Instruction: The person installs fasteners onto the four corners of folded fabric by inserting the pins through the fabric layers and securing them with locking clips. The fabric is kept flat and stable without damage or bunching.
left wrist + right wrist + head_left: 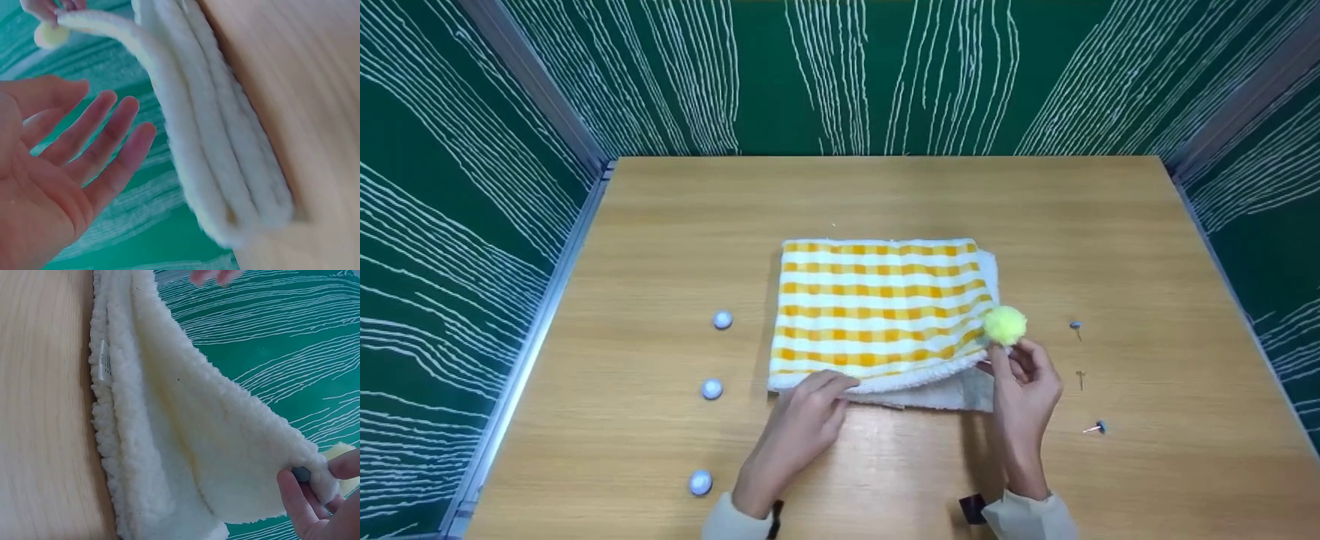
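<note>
A folded fleece blanket (877, 307), yellow-and-white checked on top with fluffy white lining, lies on the table. My right hand (1027, 382) pinches its near right corner and holds that layer raised above the folds below. A fluffy yellow-green pompom (1005, 325) sits on top of this corner. On the underside, a small grey-blue round head (301, 474) shows between the fingers in the right wrist view. My left hand (810, 412) is at the near left edge of the blanket; the left wrist view shows its fingers spread, holding nothing.
Left of the blanket, a pale shiny ball (723, 319), a second ball (712, 388) and a third ball (700, 482) form a column. To the right lie a blue-headed pin (1075, 326), another pin (1081, 379) and a third pin (1096, 427). Green walls enclose the wooden table (885, 195).
</note>
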Demonstrator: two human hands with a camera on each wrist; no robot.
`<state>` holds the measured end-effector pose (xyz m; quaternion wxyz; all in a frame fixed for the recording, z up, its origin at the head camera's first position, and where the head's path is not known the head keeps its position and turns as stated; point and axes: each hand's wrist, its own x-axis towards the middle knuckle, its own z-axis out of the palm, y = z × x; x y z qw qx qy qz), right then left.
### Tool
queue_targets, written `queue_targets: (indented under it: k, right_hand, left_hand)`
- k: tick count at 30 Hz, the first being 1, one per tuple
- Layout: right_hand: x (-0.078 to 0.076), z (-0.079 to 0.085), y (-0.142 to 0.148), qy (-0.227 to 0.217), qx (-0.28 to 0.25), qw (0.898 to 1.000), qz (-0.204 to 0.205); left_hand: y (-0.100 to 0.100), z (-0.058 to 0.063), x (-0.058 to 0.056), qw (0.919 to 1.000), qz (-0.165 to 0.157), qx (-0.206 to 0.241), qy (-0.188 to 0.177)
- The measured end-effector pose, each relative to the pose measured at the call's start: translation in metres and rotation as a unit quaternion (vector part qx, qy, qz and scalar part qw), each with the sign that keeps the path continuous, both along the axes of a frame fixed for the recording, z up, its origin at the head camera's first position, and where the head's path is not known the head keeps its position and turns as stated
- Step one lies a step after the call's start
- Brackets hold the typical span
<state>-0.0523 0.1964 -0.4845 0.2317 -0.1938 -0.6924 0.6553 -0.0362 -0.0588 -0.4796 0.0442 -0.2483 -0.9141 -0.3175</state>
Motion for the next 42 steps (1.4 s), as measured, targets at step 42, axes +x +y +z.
queue_targets:
  k: [42]
  right_hand:
    - [0.009,-0.004,0.0,0.005,-0.008,1.0,0.027]
  left_hand:
    - [-0.076,-0.034,0.072,0.9615,0.091,-0.082,-0.246]
